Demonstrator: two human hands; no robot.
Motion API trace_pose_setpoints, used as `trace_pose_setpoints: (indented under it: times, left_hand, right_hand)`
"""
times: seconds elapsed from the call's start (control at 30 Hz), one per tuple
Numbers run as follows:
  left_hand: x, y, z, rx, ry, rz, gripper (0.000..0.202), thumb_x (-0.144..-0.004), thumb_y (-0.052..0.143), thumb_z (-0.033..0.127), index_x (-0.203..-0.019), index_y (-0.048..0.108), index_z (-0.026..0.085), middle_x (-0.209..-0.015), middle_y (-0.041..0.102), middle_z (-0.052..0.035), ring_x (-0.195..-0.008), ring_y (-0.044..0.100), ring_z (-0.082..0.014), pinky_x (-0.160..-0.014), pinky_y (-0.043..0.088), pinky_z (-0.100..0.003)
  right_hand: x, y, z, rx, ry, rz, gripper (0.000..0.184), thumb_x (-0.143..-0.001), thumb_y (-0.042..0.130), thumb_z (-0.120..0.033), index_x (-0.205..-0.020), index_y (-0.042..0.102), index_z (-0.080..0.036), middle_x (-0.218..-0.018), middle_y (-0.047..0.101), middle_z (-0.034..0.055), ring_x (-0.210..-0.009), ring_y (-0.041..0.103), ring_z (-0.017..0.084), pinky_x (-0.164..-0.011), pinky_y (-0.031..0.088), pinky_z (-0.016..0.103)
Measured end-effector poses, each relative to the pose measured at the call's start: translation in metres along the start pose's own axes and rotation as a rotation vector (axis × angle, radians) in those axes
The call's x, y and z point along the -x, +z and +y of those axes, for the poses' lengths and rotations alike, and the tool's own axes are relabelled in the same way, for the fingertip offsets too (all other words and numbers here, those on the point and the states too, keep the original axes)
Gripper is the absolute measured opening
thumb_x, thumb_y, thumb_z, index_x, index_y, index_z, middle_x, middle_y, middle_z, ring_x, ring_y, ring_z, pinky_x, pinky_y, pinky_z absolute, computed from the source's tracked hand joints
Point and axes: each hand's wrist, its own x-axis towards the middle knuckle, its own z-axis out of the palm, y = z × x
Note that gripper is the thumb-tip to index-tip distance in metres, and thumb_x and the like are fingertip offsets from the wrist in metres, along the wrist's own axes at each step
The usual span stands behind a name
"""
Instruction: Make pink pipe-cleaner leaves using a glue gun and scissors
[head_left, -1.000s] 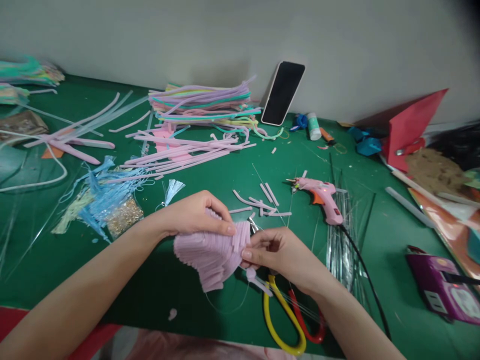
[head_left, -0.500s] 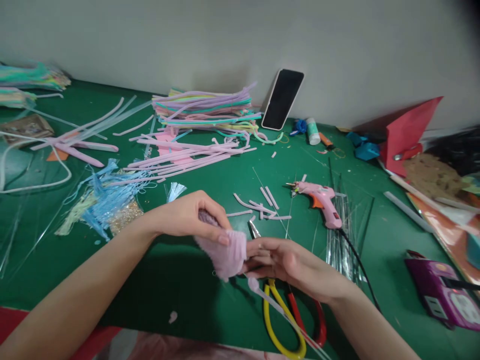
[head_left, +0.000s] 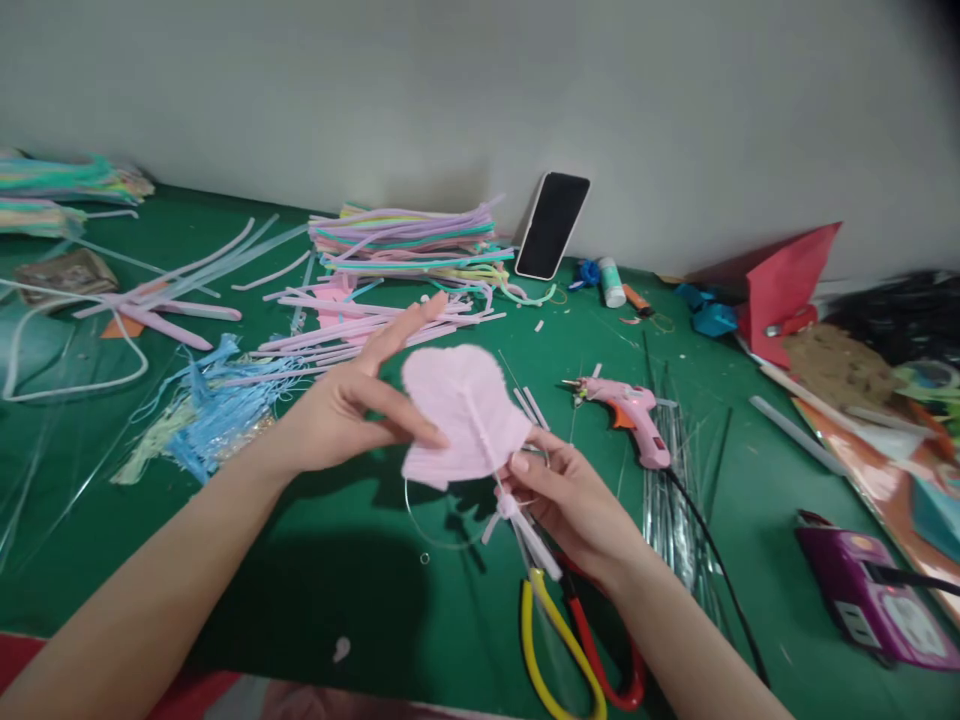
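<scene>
Fingers [head_left: 411,420] pinch flat, ribbed pink leaf [head_left: 465,400]

Left hand [head_left: 337,415], right hand [head_left: 574,500] pinch leaf [head_left: 461,405] — fanned (pink).

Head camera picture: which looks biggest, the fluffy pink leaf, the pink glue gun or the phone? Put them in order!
1. fluffy pink leaf: largest, though it is held nearest the camera.
2 and 3. pink glue gun and phone: about alike; the phone stands farther back, so I won't rank them.
</scene>
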Motion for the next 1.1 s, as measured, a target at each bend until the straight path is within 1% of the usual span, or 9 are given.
trace_pose_setpoints:
  times: [0.1, 0.2, 0.27, 0.33, 0.4, 0.57, 0.77, 0.87, 1.1]
  left_hand:
    - [-0.002, 0.013, -0.009, 0.084, -0.13, 0.16, 0.035, -0.079, 0.067, 0.026, -0.114, 0.067, 0.032, -0.155, 0.027, 0.0025, -0.141, 0.024, -0.0294, -0.112, 0.028, -0.045]
    - [-0.004, 0.024, -0.013, 0.34, -0.395, 0.247, 0.052, -0.087, 0.056, 0.037, -0.137, 0.044, 0.03, -0.139, 0.051, -0.0083, -0.116, 0.057, -0.0239, -0.092, 0.05, -0.038]
    - [-0.003, 0.029, -0.014, 0.472, -0.52, 0.15, 0.048, -0.087, 0.053, 0.046, -0.128, 0.053, 0.021, -0.115, 0.067, -0.0115, -0.093, 0.067, -0.0219, -0.077, 0.056, -0.034]
    - [-0.003, 0.032, -0.012, 0.505, -0.583, -0.001, 0.042, -0.081, 0.062, 0.047, -0.106, 0.065, 0.014, -0.095, 0.073, -0.0116, -0.081, 0.07, -0.0215, -0.069, 0.056, -0.031]
    - [-0.002, 0.034, -0.01, 0.48, -0.618, -0.055, 0.032, -0.074, 0.072, 0.04, -0.089, 0.069, 0.012, -0.085, 0.074, -0.0097, -0.075, 0.07, -0.0198, -0.068, 0.056, -0.029]
    - [-0.002, 0.045, -0.008, 0.505, -0.631, 0.051, 0.025, -0.072, 0.075, 0.035, -0.081, 0.07, 0.013, -0.078, 0.075, -0.0073, -0.069, 0.07, -0.0166, -0.069, 0.056, -0.028]
    - [-0.002, 0.049, -0.009, 0.49, -0.651, 0.019, 0.026, -0.076, 0.072, 0.038, -0.083, 0.068, 0.014, -0.076, 0.073, -0.0058, -0.07, 0.069, -0.0162, -0.06, 0.053, -0.023]
    - [-0.003, 0.045, -0.008, 0.46, -0.638, 0.069, 0.026, -0.076, 0.071, 0.04, -0.078, 0.066, 0.014, -0.071, 0.071, -0.0034, -0.066, 0.067, -0.0148, -0.055, 0.051, -0.022]
    - [-0.005, 0.043, -0.004, 0.455, -0.652, 0.162, 0.022, -0.072, 0.076, 0.035, -0.076, 0.069, 0.014, -0.071, 0.073, -0.0047, -0.067, 0.068, -0.016, -0.065, 0.054, -0.026]
  right_hand:
    - [-0.002, 0.002, -0.002, 0.054, -0.141, 0.142, 0.026, -0.066, 0.081, -0.03, -0.082, 0.064, -0.019, -0.071, 0.073, 0.0005, -0.06, 0.067, 0.011, -0.055, 0.052, 0.019]
    - [-0.003, 0.004, -0.004, 0.066, -0.233, 0.223, 0.026, -0.066, 0.081, -0.03, -0.081, 0.064, -0.019, -0.07, 0.072, -0.0003, -0.058, 0.068, 0.011, -0.053, 0.053, 0.019]
    - [-0.004, 0.003, -0.003, 0.065, -0.27, 0.248, 0.023, -0.068, 0.08, -0.029, -0.08, 0.064, -0.02, -0.071, 0.072, -0.0011, -0.059, 0.068, 0.01, -0.053, 0.053, 0.017]
    - [-0.005, 0.002, -0.002, 0.069, -0.294, 0.263, 0.02, -0.069, 0.079, -0.029, -0.08, 0.065, -0.02, -0.071, 0.071, -0.0023, -0.061, 0.067, 0.01, -0.053, 0.053, 0.016]
    - [-0.006, 0.001, -0.002, 0.064, -0.306, 0.275, 0.02, -0.069, 0.079, -0.028, -0.082, 0.066, -0.021, -0.073, 0.07, -0.0029, -0.065, 0.068, 0.01, -0.055, 0.053, 0.016]
    - [-0.007, 0.005, 0.001, 0.002, -0.264, 0.255, 0.021, -0.067, 0.081, -0.028, -0.083, 0.068, -0.021, -0.077, 0.073, -0.0002, -0.072, 0.07, 0.014, -0.068, 0.057, 0.023]
    - [-0.01, 0.009, 0.004, -0.032, -0.245, 0.256, 0.016, -0.064, 0.082, -0.027, -0.072, 0.071, -0.018, -0.066, 0.072, -0.0005, -0.062, 0.068, 0.012, -0.059, 0.054, 0.019]
    - [-0.01, 0.007, 0.004, -0.03, -0.251, 0.276, 0.018, -0.063, 0.083, -0.027, -0.074, 0.072, -0.019, -0.068, 0.073, -0.0003, -0.062, 0.068, 0.012, -0.059, 0.054, 0.02]
    - [-0.007, 0.008, 0.002, 0.052, -0.229, 0.26, 0.018, -0.063, 0.083, -0.03, -0.074, 0.074, -0.019, -0.068, 0.074, 0.0014, -0.058, 0.067, 0.014, -0.062, 0.054, 0.025]
